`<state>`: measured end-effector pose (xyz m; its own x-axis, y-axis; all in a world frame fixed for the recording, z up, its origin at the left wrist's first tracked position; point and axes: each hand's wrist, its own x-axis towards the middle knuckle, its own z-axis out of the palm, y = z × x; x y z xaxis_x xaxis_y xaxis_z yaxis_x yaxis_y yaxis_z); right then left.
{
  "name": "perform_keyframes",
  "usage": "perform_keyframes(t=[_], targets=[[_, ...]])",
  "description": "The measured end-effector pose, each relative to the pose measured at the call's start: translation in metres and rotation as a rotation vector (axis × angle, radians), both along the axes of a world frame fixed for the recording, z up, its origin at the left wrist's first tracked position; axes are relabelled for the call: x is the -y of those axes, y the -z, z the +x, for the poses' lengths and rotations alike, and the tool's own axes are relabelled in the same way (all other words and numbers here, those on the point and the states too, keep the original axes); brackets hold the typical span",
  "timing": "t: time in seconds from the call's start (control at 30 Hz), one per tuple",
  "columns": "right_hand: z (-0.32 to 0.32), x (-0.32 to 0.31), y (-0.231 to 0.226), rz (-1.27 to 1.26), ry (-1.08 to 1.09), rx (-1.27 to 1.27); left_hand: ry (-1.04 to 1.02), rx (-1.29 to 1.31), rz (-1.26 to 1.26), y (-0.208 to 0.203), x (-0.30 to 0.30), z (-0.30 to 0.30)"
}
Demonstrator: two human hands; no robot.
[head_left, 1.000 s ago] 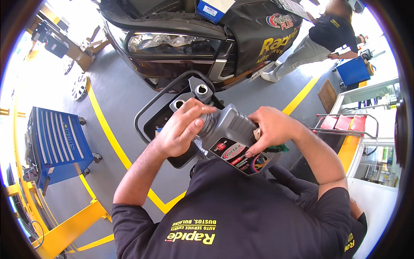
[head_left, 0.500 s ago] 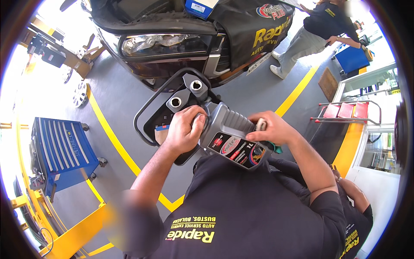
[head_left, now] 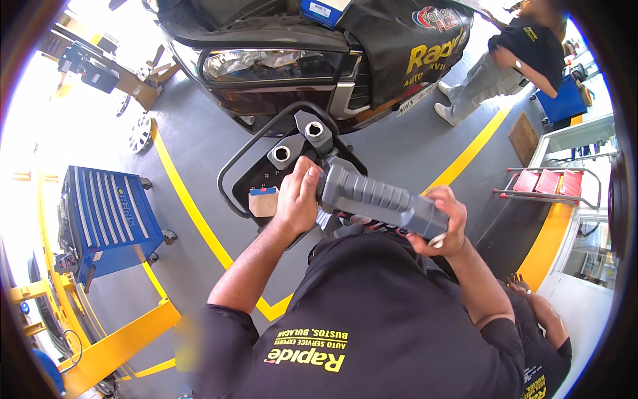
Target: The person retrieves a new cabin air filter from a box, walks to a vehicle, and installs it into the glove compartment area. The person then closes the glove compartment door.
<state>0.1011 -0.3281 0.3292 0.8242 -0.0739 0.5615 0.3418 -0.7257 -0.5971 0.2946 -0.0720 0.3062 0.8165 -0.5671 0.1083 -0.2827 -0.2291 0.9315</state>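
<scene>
I hold a grey plastic oil jug (head_left: pixel 379 198) on its side in front of my chest, its ribbed edge turned up. My left hand (head_left: pixel 298 198) grips the cap end of the jug, fingers wrapped over it. My right hand (head_left: pixel 444 223) supports the jug's bottom end from below. Just beyond my left hand stands a black wheeled machine (head_left: pixel 279 173) with a loop handle and two round ports on top.
A dark car (head_left: pixel 286 60) with a black fender cover is parked ahead. A blue tool cabinet (head_left: pixel 106 219) stands at left, yellow lift arms (head_left: pixel 113 346) at lower left. Another person (head_left: pixel 505 66) bends over at the upper right. Red trays (head_left: pixel 548 183) lie on a rack at right.
I have rolled the jug so its labelled face turned away and its ribbed grey edge faces up. Both hands kept their hold at the two ends.
</scene>
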Motion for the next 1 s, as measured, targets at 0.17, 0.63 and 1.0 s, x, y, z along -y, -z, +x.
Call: perform_keyframes(t=[0.17, 0.63, 1.0], targets=[[0.011, 0.021, -0.001, 1.372, 0.218, -0.722, 0.284, 0.494, -0.507, 0.0, 0.0, -0.001], [0.023, 0.016, -0.007, 1.774, 0.153, -0.929, 0.3, 0.664, -0.426, -0.038, -0.031, -0.005], [0.032, -0.026, -0.042, 0.485, -0.095, -0.219, 0.054, 0.22, -0.311, -0.027, -0.053, 0.001]])
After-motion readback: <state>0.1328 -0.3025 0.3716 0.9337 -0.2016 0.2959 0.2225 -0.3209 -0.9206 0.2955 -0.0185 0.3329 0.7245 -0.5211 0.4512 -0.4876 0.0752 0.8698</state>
